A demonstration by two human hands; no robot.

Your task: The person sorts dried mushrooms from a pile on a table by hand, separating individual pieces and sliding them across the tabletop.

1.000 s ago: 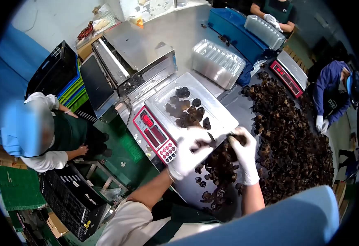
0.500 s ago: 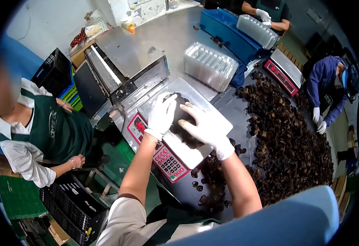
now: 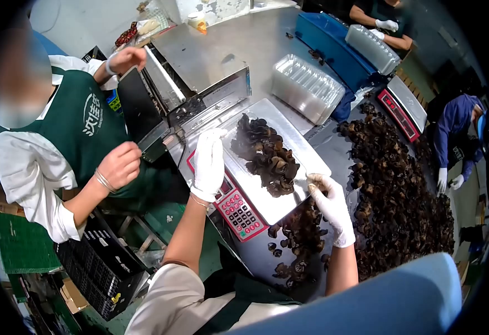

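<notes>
A heap of dark wood ear mushrooms [image 3: 269, 158] lies in the middle of the pale metal pan [image 3: 306, 152] of a weighing scale with a red keypad [image 3: 237, 210]. Whether a clear tray is under the heap I cannot tell. My left hand [image 3: 208, 164], in a white glove, is at the pan's left side with its fingers pressed together. At the right corner of the pan, my gloved right hand [image 3: 332, 207] pinches with thumb and forefinger. What either hand holds, if anything, is not clear. The glove's right fingertips look stained.
Loose wood ear mushrooms [image 3: 403, 195] cover the table to the right. Stacked clear trays [image 3: 307, 89] stand behind the scale, near a blue bin [image 3: 333, 47]. A wrapping machine [image 3: 144, 106] and a co-worker in a green apron [image 3: 91, 111] are at left. Another scale [image 3: 399, 114] stands far right.
Both hands have moved apart from over the heap to the pan's sides, uncovering the mushrooms. The co-worker at left has leaned in and raised both hands by the machine.
</notes>
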